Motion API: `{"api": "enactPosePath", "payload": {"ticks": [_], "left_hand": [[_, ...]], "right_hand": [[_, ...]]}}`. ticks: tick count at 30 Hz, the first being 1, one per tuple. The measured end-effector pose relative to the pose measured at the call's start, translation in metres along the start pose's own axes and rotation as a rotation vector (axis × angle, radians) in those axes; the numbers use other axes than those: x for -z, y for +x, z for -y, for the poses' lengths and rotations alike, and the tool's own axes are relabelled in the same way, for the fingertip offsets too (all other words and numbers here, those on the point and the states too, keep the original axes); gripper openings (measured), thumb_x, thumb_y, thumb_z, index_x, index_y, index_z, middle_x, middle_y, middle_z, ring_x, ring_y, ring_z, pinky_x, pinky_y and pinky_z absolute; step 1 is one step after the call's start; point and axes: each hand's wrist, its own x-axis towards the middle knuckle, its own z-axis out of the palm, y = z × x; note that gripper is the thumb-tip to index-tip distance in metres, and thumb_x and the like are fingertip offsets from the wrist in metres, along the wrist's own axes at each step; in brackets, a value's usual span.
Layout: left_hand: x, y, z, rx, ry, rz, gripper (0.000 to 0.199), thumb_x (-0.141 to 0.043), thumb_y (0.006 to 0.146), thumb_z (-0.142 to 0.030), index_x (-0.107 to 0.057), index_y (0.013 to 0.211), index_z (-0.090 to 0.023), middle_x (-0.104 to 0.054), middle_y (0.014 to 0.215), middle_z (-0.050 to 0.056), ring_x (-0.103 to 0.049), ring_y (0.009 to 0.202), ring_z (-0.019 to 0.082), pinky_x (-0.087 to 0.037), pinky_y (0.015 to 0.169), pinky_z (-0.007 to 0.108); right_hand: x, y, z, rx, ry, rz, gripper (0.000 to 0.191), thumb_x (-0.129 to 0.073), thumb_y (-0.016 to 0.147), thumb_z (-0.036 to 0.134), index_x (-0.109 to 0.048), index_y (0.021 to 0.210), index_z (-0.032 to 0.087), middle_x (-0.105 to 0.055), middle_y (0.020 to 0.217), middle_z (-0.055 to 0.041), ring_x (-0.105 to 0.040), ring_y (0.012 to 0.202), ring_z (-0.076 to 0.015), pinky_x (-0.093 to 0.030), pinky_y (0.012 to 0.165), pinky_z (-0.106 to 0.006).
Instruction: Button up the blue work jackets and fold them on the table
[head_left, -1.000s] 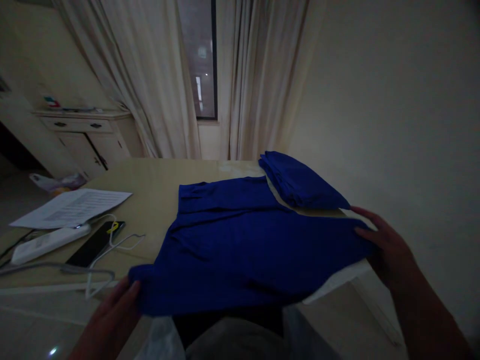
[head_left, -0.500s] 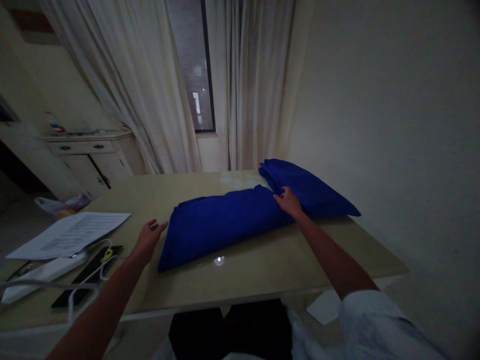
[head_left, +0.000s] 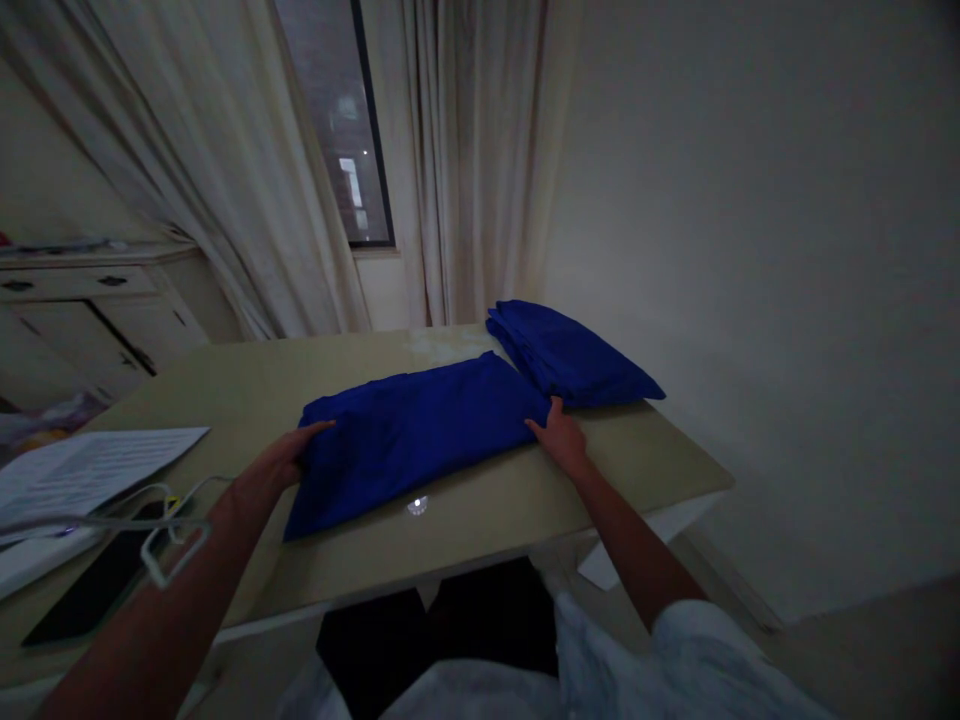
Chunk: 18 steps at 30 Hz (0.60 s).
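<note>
A folded blue cloth (head_left: 420,425) lies flat on the table in front of me, its long side slanting up to the right. My left hand (head_left: 289,455) grips its left end, thumb on top and the other fingers mostly hidden at the edge. At the opposite end, my right hand (head_left: 561,437) is closed on the near right corner, with the thumb over the fabric. A second folded blue cloth (head_left: 574,350) sits at the back right, its edge close beside the first one and just beyond my right fingers.
On the left of the table (head_left: 360,570) are printed sheets (head_left: 97,470), a black flat object (head_left: 97,580), and a white cable (head_left: 176,545) near my left forearm. Curtains (head_left: 465,160) hang behind the table, a wall (head_left: 735,250) stands to the right, and a cabinet (head_left: 97,310) is at the far left.
My left hand has moved onto the left end of the near cloth and taken hold. My right hand has shifted from between the two cloths to the near one's right corner. The view has turned right.
</note>
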Motion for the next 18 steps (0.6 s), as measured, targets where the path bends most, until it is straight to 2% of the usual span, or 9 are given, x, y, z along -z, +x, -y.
{"api": "enactPosePath", "payload": {"ticks": [3,6,9,11,13,15,18], "left_hand": [[0.017,-0.024,0.027,-0.072,-0.003,0.003,0.025,-0.084,0.074,-0.024,-0.076,0.097,-0.016,-0.077,0.078,0.010,-0.074,0.064,0.027,-0.065,0.058,0.036],[0.051,-0.049,0.066,-0.114,0.006,-0.010,0.045,-0.091,0.065,-0.029,-0.077,0.107,-0.021,-0.080,0.091,0.011,-0.078,0.081,0.033,-0.067,0.065,0.040],[0.078,-0.067,0.094,-0.151,0.005,-0.077,0.058,-0.094,0.060,-0.034,-0.075,0.114,-0.026,-0.081,0.102,0.010,-0.078,0.096,0.035,-0.068,0.073,0.039],[0.083,-0.072,0.100,-0.151,-0.007,-0.101,0.057,-0.092,0.065,-0.037,-0.073,0.117,-0.025,-0.080,0.108,0.011,-0.077,0.102,0.034,-0.068,0.076,0.039],[0.079,-0.072,0.099,-0.111,-0.033,-0.098,0.050,-0.086,0.073,-0.038,-0.072,0.117,-0.021,-0.079,0.110,0.014,-0.077,0.103,0.034,-0.068,0.079,0.041],[0.073,-0.069,0.094,-0.045,-0.060,-0.112,0.044,-0.081,0.077,-0.037,-0.072,0.115,-0.018,-0.079,0.108,0.015,-0.078,0.100,0.034,-0.068,0.079,0.044],[0.074,-0.059,0.086,-0.014,-0.044,-0.153,0.048,-0.084,0.069,-0.033,-0.072,0.113,-0.019,-0.080,0.098,0.013,-0.079,0.094,0.036,-0.068,0.079,0.048]], "right_hand": [[-0.001,-0.003,-0.010,0.018,-0.020,0.011,0.072,-0.064,0.098,0.051,-0.034,0.152,0.014,-0.071,0.122,-0.0238,-0.072,0.111,-0.0375,-0.054,0.090,-0.043],[-0.001,-0.005,-0.018,0.043,-0.014,0.019,0.066,-0.063,0.098,0.055,-0.042,0.146,0.014,-0.072,0.117,-0.0238,-0.072,0.108,-0.0381,-0.054,0.090,-0.044],[-0.003,-0.001,-0.012,0.105,0.020,-0.047,0.066,-0.062,0.097,0.062,-0.048,0.139,0.014,-0.067,0.124,-0.0259,-0.068,0.116,-0.0399,-0.053,0.095,-0.045],[-0.007,0.008,0.000,0.123,0.067,-0.063,0.071,-0.063,0.095,0.067,-0.050,0.138,0.012,-0.062,0.130,-0.0274,-0.063,0.123,-0.0410,-0.050,0.101,-0.046],[-0.011,0.020,0.017,0.106,0.140,-0.044,0.075,-0.069,0.091,0.065,-0.050,0.139,0.011,-0.057,0.135,-0.0284,-0.060,0.127,-0.0410,-0.047,0.106,-0.047],[-0.014,0.032,0.032,0.066,0.238,-0.026,0.080,-0.079,0.085,0.055,-0.047,0.142,0.009,-0.052,0.141,-0.0291,-0.058,0.129,-0.0392,-0.045,0.108,-0.045],[-0.016,0.041,0.040,0.007,0.413,-0.002,0.087,-0.088,0.074,0.031,-0.044,0.146,0.010,-0.049,0.146,-0.0265,-0.057,0.131,-0.0340,-0.046,0.110,-0.041]]}}
